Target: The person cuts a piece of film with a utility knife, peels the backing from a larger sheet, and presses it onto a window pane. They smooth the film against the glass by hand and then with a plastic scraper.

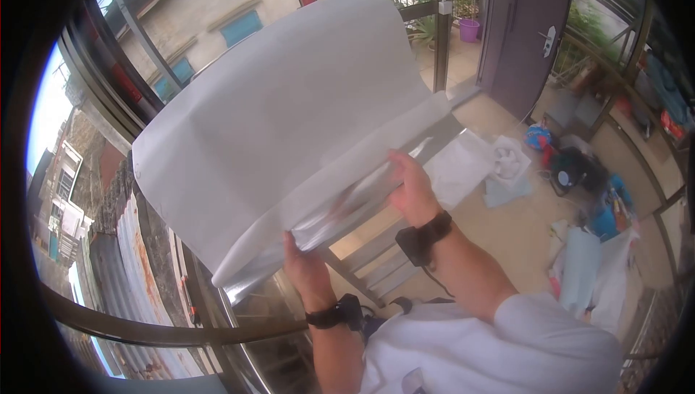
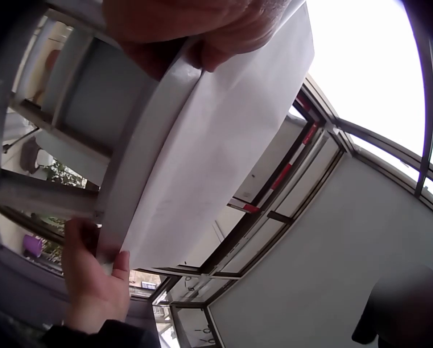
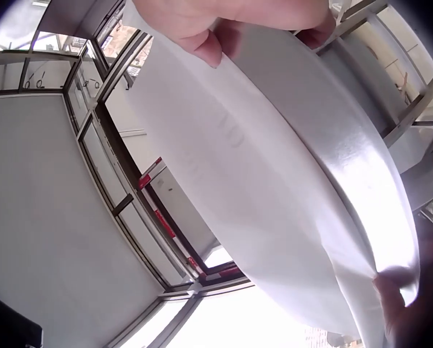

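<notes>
Glazed walls in dark metal frames [image 1: 145, 327] enclose this balcony, with rooftops outside at the left. Low down, the left hand [image 1: 308, 267] pinches the lower corner of a large white sheet [image 1: 282, 111] held up before the glass. A silvery underlayer [image 1: 347, 206] curls along its bottom edge. The right hand [image 1: 413, 190] grips that edge further along, fingers [image 3: 202, 40] curled round it. Keeping both grips level and the sheet taut should, I judge, avoid creases. Clutter [image 1: 579, 177] lies on the floor at the right.
</notes>
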`<state>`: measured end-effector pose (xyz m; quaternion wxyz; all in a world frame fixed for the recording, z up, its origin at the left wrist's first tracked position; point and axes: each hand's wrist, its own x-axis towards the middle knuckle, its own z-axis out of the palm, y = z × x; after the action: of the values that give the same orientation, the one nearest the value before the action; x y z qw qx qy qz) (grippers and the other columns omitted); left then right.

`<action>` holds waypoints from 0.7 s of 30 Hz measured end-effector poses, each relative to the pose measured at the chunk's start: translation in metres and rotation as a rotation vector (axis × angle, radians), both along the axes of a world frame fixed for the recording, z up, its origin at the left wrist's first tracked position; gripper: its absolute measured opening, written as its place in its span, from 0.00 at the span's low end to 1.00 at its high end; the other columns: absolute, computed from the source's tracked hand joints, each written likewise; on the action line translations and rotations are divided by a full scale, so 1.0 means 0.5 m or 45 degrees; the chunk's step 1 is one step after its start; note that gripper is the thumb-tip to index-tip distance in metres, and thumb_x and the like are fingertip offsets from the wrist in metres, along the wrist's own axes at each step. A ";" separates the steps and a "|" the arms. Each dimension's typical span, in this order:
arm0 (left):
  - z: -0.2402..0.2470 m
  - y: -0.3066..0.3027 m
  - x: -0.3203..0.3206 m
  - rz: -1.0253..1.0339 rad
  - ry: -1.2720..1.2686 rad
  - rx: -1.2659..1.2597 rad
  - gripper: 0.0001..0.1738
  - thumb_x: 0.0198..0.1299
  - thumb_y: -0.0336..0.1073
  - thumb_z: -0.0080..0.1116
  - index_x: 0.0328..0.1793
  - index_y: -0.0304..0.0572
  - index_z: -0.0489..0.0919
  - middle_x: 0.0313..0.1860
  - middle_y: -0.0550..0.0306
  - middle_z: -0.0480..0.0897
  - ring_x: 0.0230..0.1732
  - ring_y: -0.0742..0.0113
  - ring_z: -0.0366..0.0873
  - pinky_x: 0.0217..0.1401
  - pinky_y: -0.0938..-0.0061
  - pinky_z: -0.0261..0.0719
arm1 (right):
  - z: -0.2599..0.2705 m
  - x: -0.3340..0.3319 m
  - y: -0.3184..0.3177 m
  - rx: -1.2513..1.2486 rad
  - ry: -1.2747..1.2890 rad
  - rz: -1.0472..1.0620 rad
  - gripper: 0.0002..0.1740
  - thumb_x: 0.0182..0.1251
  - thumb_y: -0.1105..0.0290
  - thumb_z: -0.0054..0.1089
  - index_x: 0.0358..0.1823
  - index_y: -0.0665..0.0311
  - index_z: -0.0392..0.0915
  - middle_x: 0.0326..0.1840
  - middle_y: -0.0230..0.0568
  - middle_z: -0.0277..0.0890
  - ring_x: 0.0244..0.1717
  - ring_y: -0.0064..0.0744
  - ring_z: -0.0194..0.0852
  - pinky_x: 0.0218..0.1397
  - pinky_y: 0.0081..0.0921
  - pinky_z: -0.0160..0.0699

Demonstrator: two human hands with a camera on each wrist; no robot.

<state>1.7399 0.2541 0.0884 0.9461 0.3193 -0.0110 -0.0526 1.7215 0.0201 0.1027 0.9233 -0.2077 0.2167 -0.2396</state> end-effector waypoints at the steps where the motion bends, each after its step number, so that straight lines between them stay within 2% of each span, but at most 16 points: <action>1: -0.002 0.000 0.002 -0.012 0.000 -0.006 0.21 0.78 0.41 0.48 0.64 0.28 0.74 0.60 0.53 0.79 0.61 0.64 0.74 0.70 0.66 0.68 | 0.009 -0.005 -0.014 -0.035 0.046 -0.056 0.11 0.63 0.66 0.69 0.40 0.61 0.77 0.36 0.31 0.64 0.44 0.32 0.72 0.50 0.33 0.77; 3: -0.010 0.001 0.004 0.104 0.038 0.156 0.20 0.78 0.42 0.50 0.62 0.29 0.77 0.55 0.56 0.80 0.56 0.69 0.75 0.63 0.71 0.72 | 0.001 0.003 -0.052 -0.014 -0.015 -0.081 0.10 0.64 0.66 0.68 0.40 0.61 0.77 0.36 0.31 0.66 0.44 0.32 0.72 0.50 0.33 0.78; 6: -0.007 0.005 0.001 0.089 0.040 0.176 0.20 0.77 0.43 0.52 0.59 0.31 0.79 0.52 0.58 0.80 0.52 0.72 0.75 0.58 0.74 0.73 | 0.015 -0.011 -0.103 0.000 -0.130 -0.132 0.08 0.65 0.68 0.66 0.40 0.61 0.77 0.36 0.31 0.70 0.44 0.32 0.74 0.51 0.34 0.78; 8: -0.003 0.008 -0.002 0.059 0.043 0.142 0.20 0.77 0.42 0.53 0.60 0.31 0.78 0.52 0.58 0.80 0.52 0.71 0.75 0.59 0.74 0.73 | 0.025 -0.017 -0.135 -0.007 -0.182 -0.158 0.06 0.65 0.69 0.65 0.40 0.61 0.77 0.37 0.31 0.73 0.44 0.32 0.75 0.51 0.35 0.78; 11: -0.013 0.005 0.001 0.044 0.035 0.052 0.19 0.76 0.41 0.53 0.61 0.33 0.77 0.52 0.59 0.79 0.54 0.70 0.75 0.60 0.72 0.73 | -0.027 0.002 -0.220 -0.012 -0.141 -0.204 0.04 0.67 0.71 0.62 0.40 0.61 0.77 0.39 0.32 0.76 0.44 0.32 0.76 0.54 0.35 0.78; 13: -0.005 -0.006 -0.001 0.085 0.024 -0.007 0.18 0.76 0.41 0.53 0.61 0.33 0.77 0.52 0.59 0.79 0.55 0.69 0.75 0.60 0.70 0.74 | -0.076 0.013 -0.282 -0.122 -0.202 -0.211 0.11 0.73 0.68 0.54 0.53 0.62 0.76 0.52 0.38 0.79 0.56 0.38 0.76 0.62 0.40 0.75; 15: 0.025 -0.020 -0.008 0.059 0.071 -0.033 0.16 0.76 0.39 0.52 0.60 0.35 0.76 0.53 0.58 0.80 0.57 0.66 0.76 0.61 0.68 0.74 | -0.027 -0.003 -0.258 -0.175 -0.193 -0.183 0.11 0.72 0.64 0.57 0.47 0.63 0.79 0.46 0.36 0.81 0.52 0.38 0.78 0.62 0.38 0.76; 16: -0.034 -0.008 0.017 0.070 0.024 -0.125 0.13 0.75 0.37 0.52 0.57 0.36 0.77 0.52 0.56 0.81 0.55 0.65 0.78 0.60 0.67 0.76 | -0.003 -0.011 -0.223 -0.190 -0.239 -0.146 0.20 0.75 0.56 0.55 0.56 0.64 0.77 0.55 0.40 0.79 0.58 0.44 0.76 0.66 0.40 0.74; 17: -0.044 -0.002 0.021 0.045 -0.020 -0.145 0.11 0.75 0.36 0.53 0.56 0.37 0.77 0.49 0.57 0.81 0.51 0.66 0.79 0.57 0.67 0.77 | 0.008 -0.022 -0.189 -0.119 -0.295 -0.060 0.27 0.74 0.50 0.55 0.61 0.64 0.73 0.59 0.43 0.76 0.61 0.44 0.73 0.69 0.43 0.69; 18: -0.070 -0.002 0.033 0.066 -0.029 -0.174 0.10 0.73 0.37 0.55 0.54 0.42 0.79 0.48 0.61 0.83 0.53 0.65 0.80 0.63 0.62 0.75 | 0.001 -0.020 -0.132 -0.097 -0.296 0.012 0.27 0.74 0.50 0.55 0.61 0.64 0.73 0.59 0.43 0.76 0.61 0.44 0.73 0.69 0.43 0.69; 19: -0.044 -0.009 0.030 0.118 0.027 -0.090 0.09 0.72 0.37 0.57 0.52 0.42 0.79 0.46 0.61 0.83 0.50 0.65 0.81 0.59 0.64 0.76 | -0.010 -0.031 -0.084 -0.036 -0.258 0.071 0.28 0.73 0.48 0.56 0.62 0.62 0.73 0.60 0.43 0.75 0.62 0.43 0.72 0.69 0.45 0.67; 21: -0.065 -0.004 0.039 0.160 0.054 -0.101 0.09 0.72 0.37 0.58 0.52 0.42 0.79 0.46 0.59 0.83 0.50 0.64 0.81 0.60 0.63 0.77 | -0.052 -0.037 -0.001 0.047 -0.189 0.199 0.27 0.71 0.46 0.59 0.61 0.56 0.73 0.60 0.42 0.74 0.63 0.40 0.71 0.70 0.47 0.64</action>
<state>1.7592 0.2519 0.0557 0.9595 0.2803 0.0272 0.0007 1.7029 0.0193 0.0764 0.9563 -0.1888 0.1353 -0.1774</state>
